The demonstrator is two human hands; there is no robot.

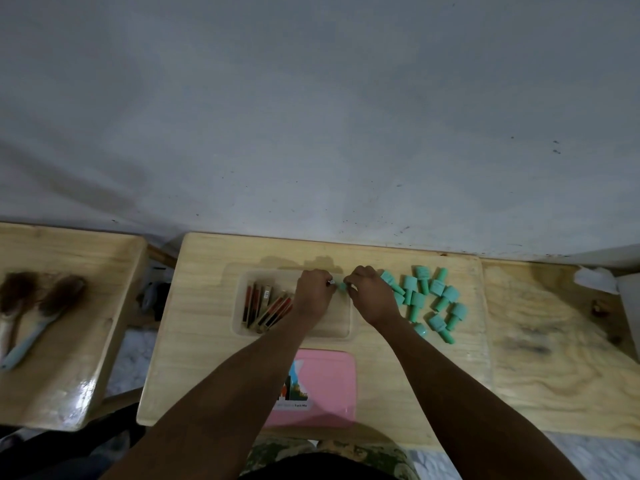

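My left hand and my right hand meet over a clear plastic tray on the wooden table. The left hand pinches a small item with a silvery tip, most of it hidden in the fingers. The right hand pinches a teal cap right against that tip. Several slim red, black and gold tubes lie in the tray's left half. A loose heap of teal caps lies on the table just right of my right hand.
A pink lid with a picture sticker lies at the table's near edge, under my forearms. Two brushes rest on a separate table to the left. Another wooden surface adjoins on the right, with crumpled white paper at its back.
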